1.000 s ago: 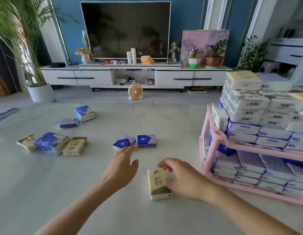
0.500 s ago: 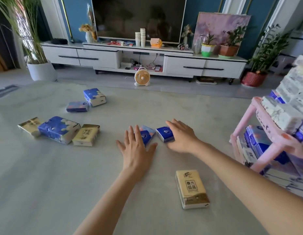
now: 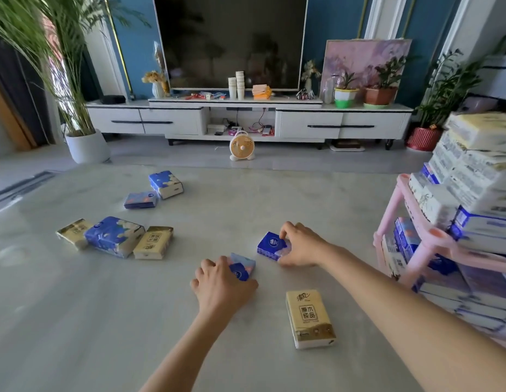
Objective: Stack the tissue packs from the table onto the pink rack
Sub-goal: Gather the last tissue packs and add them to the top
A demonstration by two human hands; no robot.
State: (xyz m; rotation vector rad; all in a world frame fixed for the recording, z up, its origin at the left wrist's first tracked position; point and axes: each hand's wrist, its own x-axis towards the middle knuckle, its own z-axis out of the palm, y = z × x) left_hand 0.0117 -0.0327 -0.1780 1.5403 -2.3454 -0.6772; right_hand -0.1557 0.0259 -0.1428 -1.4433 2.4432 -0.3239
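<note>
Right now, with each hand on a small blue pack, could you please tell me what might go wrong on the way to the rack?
The pile on the pink rack already stands tall and uneven on the top tier, so another pack could slide off or tip it. The right hand seems to pinch the dark blue pack at one end only, so it may slip. The gold pack lies close to the right forearm and could get swept aside.

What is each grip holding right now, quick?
Left grip: closed, holds the pink-blue pack.
Right grip: closed, pinches the dark blue pack.
</note>
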